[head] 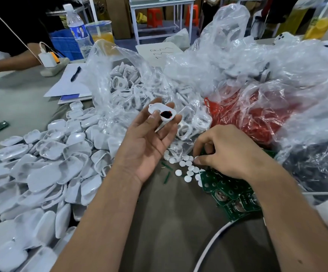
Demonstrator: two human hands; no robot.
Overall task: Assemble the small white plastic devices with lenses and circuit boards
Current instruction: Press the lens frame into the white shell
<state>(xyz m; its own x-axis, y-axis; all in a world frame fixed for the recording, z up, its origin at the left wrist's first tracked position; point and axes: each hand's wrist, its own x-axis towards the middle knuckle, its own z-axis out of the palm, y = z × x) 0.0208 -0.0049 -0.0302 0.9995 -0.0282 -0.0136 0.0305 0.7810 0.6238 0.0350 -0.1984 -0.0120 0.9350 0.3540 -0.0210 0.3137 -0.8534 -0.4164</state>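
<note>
Forearms frame the bench; R hand (226,154) fingertips pinch at the white lenses (186,167) beside the boards (231,195) — take just one, by its edge. L hand (151,138), palm up, fingers loosely curled, grips the shell (162,111) w/ thumb — keep its dark opening facing up, level, for the lens

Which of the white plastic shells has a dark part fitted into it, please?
The white shell held up in the left hand, above the table: a dark round part sits in its opening. The shells heaped at left show plain white.
</note>
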